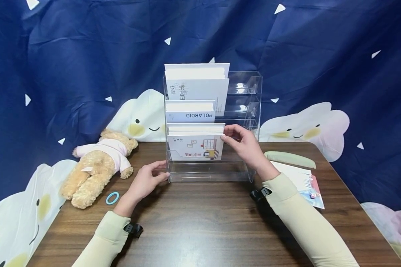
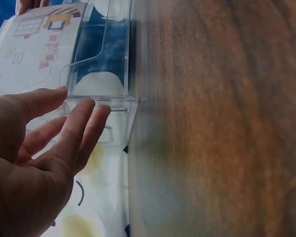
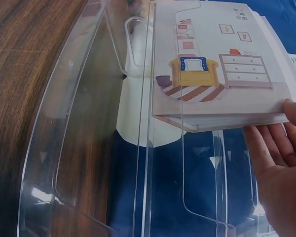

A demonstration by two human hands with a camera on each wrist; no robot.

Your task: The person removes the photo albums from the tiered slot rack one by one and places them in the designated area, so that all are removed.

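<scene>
A clear acrylic tiered rack stands on the table with several white books in its left half. In a lower tier sits a book with a drawn room on its cover, showing a yellow armchair and a chest of drawers. My right hand pinches this book's right edge, thumb at the front cover. At the rack's lower left side, my left hand touches the clear panel with its fingertips, the fingers nearly straight. Behind the front book are a POLAROID book and a taller white book.
A teddy bear lies at the left, near a blue ring. On the right are a green comb and a printed card or booklet. Behind the table hangs a dark blue curtain with clouds.
</scene>
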